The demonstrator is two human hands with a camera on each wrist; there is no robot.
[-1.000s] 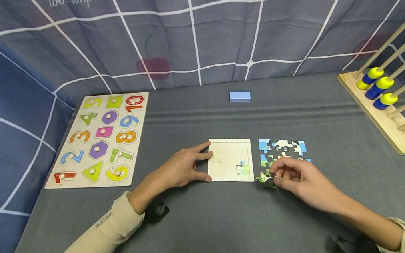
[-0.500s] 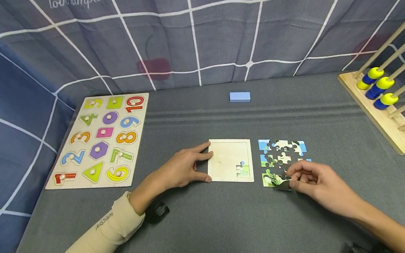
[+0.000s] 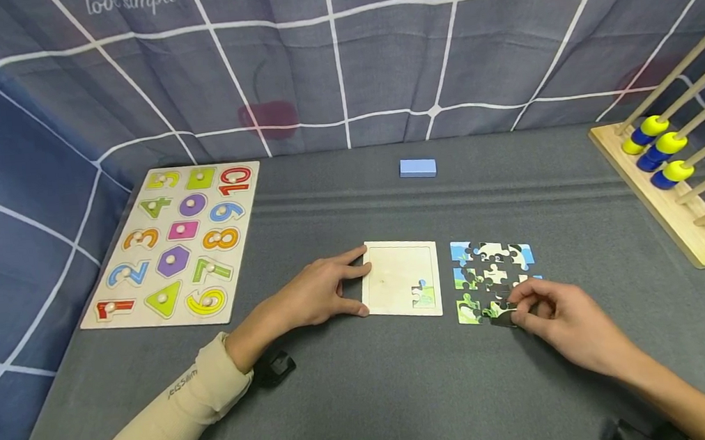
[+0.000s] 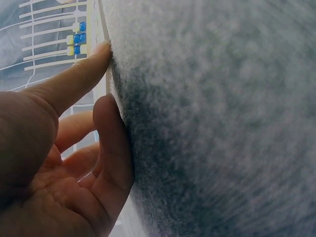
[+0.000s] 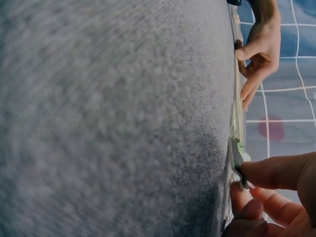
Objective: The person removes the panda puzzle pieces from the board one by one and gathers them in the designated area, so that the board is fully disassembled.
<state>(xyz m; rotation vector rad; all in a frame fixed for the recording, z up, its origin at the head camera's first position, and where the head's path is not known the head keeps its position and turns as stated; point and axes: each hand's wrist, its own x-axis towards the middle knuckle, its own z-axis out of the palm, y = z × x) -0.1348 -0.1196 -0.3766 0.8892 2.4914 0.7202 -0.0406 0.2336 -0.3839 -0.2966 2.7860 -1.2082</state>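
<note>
My left hand (image 3: pixel 317 289) rests at the left side of a square wooden puzzle tray (image 3: pixel 388 266). Its thumb touches the near corner and its fingers spread along the edge. One green-and-blue puzzle piece (image 3: pixel 423 295) lies in the tray's lower right corner. Between thumb and fingers, my right hand (image 3: pixel 559 321) pinches a dark-and-green jigsaw piece (image 3: pixel 503 314), which appears tilted in the right wrist view. It is over the bottom row of the loose panda puzzle pieces (image 3: pixel 492 252), right of a green corner piece (image 3: pixel 469 309). The hand hides some pieces at the lower right.
A number-and-shape peg board (image 3: pixel 172 246) lies at the left. Behind the tray sits a small blue block (image 3: pixel 417 168). To the right stands a wooden peg abacus (image 3: pixel 672 199) with yellow and blue beads. A grid-patterned curtain (image 3: pixel 338 60) rises at the table's back.
My right hand has moved right with the jigsaw piece, from over the lower left corner piece to the spot beside it. My left hand and the tray have stayed still.
</note>
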